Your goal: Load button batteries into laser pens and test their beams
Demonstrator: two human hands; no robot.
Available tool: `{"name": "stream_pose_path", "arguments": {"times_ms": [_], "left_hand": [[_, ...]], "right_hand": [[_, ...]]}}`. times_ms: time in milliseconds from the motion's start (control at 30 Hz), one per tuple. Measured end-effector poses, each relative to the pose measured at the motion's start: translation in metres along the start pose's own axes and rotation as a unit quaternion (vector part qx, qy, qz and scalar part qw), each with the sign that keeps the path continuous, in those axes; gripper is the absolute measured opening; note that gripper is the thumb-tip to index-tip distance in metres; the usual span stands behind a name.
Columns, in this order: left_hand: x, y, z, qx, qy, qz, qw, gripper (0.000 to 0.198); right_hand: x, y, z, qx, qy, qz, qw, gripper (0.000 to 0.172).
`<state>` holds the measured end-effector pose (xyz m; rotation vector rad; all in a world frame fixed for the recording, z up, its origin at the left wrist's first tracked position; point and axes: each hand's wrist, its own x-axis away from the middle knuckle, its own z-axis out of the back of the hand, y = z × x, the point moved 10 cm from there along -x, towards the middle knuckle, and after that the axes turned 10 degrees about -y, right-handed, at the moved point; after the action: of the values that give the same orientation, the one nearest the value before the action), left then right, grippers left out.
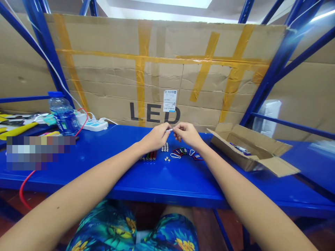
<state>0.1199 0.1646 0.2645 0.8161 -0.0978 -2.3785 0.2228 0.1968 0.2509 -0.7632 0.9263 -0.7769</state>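
Behind the table: one cardboard sheet (110, 80), taped, lettered LED. Table (167, 183), blue. At right on it, one box (232, 155), flaps open. At left, one bottle (64, 116), blue-capped; beside it, one power strip (95, 125). Left hand (157, 136) and right hand (187, 134), near each other above the table. Rods (151, 156), side by side, partly hidden by the left hand. Carabiners (184, 151), mixed colours, curved row. Slim piece (169, 130), silvery, between the hands, fingertips of both pinched narrowly on it. Beads (164, 147), silvery, one block; three apart, nearer the table's front edge.
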Motion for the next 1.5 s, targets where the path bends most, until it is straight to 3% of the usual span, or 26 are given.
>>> {"name": "stream_pose_path", "arguments": {"times_ms": [233,433,533,700,933,1100,1300,1500], "left_hand": [[-0.002,-0.002,0.001,0.003,0.014,0.003,1.000,0.022],[0.002,-0.018,0.018,0.054,0.089,0.088,0.991,0.012],[0.003,-0.022,0.016,0.104,0.093,0.109,0.984,0.011],[0.006,-0.020,0.012,0.118,0.088,0.120,0.982,0.008],[0.006,-0.017,0.013,0.142,0.101,0.112,0.978,0.007],[0.003,-0.005,0.016,0.147,0.097,0.042,0.984,0.026],[0.002,0.003,0.020,0.096,0.085,0.013,0.992,0.011],[0.002,0.001,0.025,0.076,0.100,0.013,0.992,0.004]], "right_hand": [[-0.001,-0.005,-0.001,-0.028,-0.012,0.030,0.999,0.022],[-0.005,0.002,0.002,-0.132,0.014,0.065,0.989,0.029],[-0.004,0.010,0.001,-0.183,0.034,0.048,0.981,0.032],[0.001,0.015,-0.014,-0.236,0.006,0.001,0.972,0.033],[0.003,0.004,-0.024,-0.260,-0.027,0.010,0.965,0.033],[0.003,0.009,-0.020,-0.250,-0.023,-0.015,0.968,0.032],[0.001,0.016,-0.020,-0.273,-0.028,-0.037,0.961,0.033],[0.000,0.007,-0.021,-0.259,-0.060,-0.005,0.964,0.025]]}}
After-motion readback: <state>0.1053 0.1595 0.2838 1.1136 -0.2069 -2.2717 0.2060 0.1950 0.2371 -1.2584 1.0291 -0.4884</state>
